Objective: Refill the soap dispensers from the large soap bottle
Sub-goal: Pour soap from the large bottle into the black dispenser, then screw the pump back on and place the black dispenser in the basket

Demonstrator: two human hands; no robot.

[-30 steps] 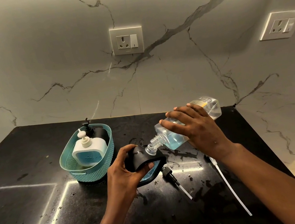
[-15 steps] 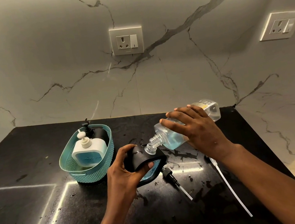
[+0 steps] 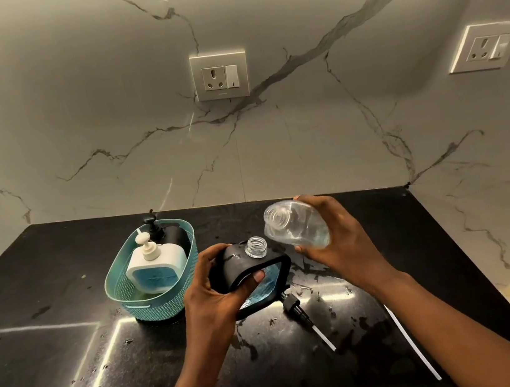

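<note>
My left hand (image 3: 215, 294) grips a black-framed soap dispenser (image 3: 268, 276) with blue soap inside and an open clear neck (image 3: 255, 246) pointing up. My right hand (image 3: 342, 240) holds the large clear soap bottle (image 3: 296, 228) lifted just right of that neck, its uncapped mouth turned towards me; a little blue soap sits low in it. A black pump head with a white tube (image 3: 307, 320) lies on the black counter (image 3: 58, 368) below the dispenser.
A teal basket (image 3: 151, 306) at the left holds a white dispenser (image 3: 157, 266) with blue soap and a black dispenser (image 3: 171, 234). A long white tube (image 3: 412, 341) lies under my right forearm. The counter has wet spots. Marble walls with two sockets stand behind and right.
My right hand has lifted the large bottle off the dispenser's neck and tipped it back up, ending the pour. My left hand keeps its hold on the black dispenser.
</note>
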